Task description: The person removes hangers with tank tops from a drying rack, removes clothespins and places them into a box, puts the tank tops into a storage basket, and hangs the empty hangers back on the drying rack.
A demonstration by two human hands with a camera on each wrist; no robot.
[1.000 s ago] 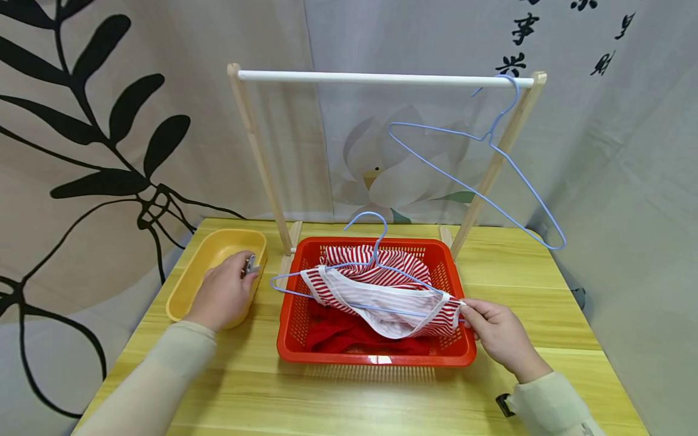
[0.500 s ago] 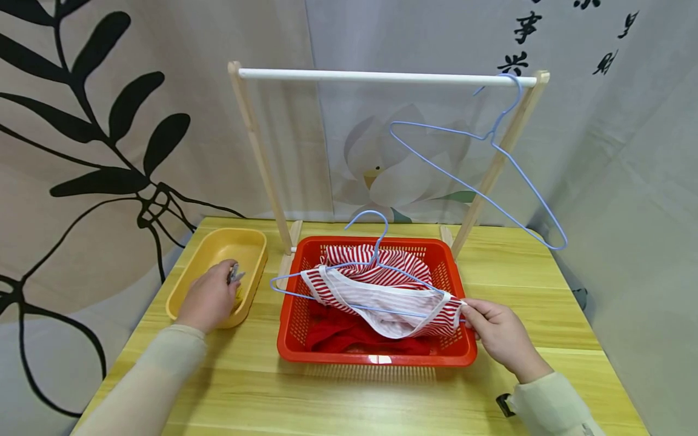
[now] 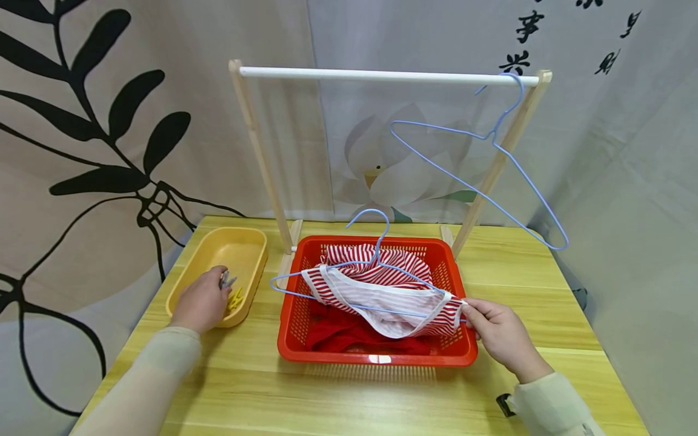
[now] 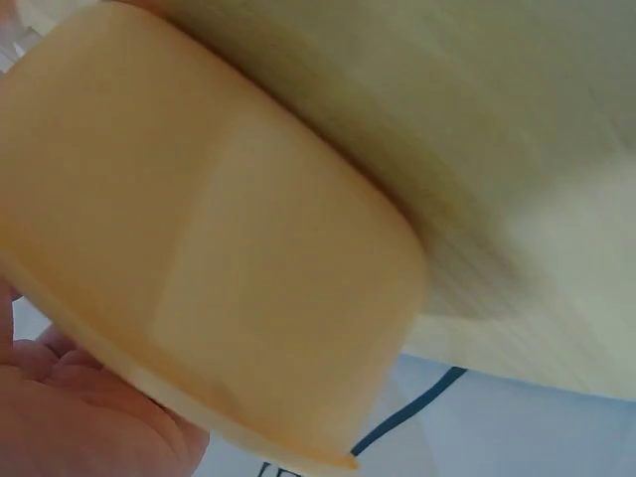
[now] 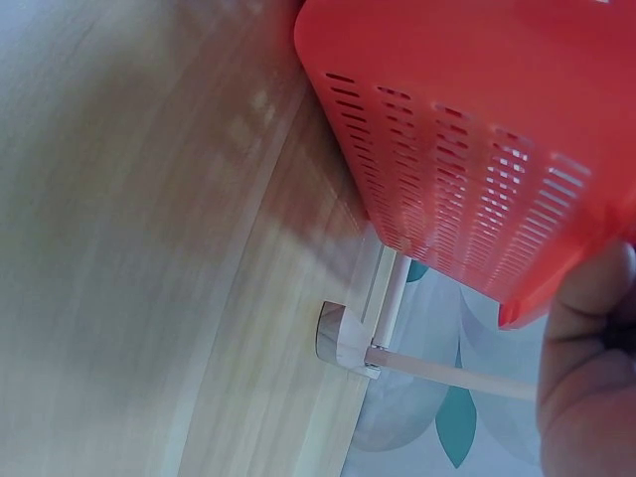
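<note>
My left hand [image 3: 200, 300] reaches over the yellow tray [image 3: 240, 239] and pinches a small grey clothespin [image 3: 226, 281]; its exact shape is partly hidden by the fingers. Beside it in the tray lie several yellow clothespins [image 3: 234, 300]. With thumb and fingers, my right hand [image 3: 501, 333] pinches the right shoulder end of a red-and-white striped garment [image 3: 382, 303]. That garment is draped on a blue hanger [image 3: 388, 227] and rests over the red basket [image 3: 376, 357]. Only the tray's outer wall [image 4: 219, 229] and part of the left hand show in the left wrist view.
Behind the basket stands a rack with a white rod [image 3: 382, 75] and wooden posts. A second blue hanger [image 3: 474, 188] hangs from its right end. Red cloth [image 3: 354, 336] lies in the basket. A printed curtain [image 3: 272, 151] closes off the back of the wooden table [image 3: 305, 406].
My left hand has moved left and down into the yellow tray with the grey clothespin, uncovering the yellow ones. My right hand and the striped garment stay in place.
</note>
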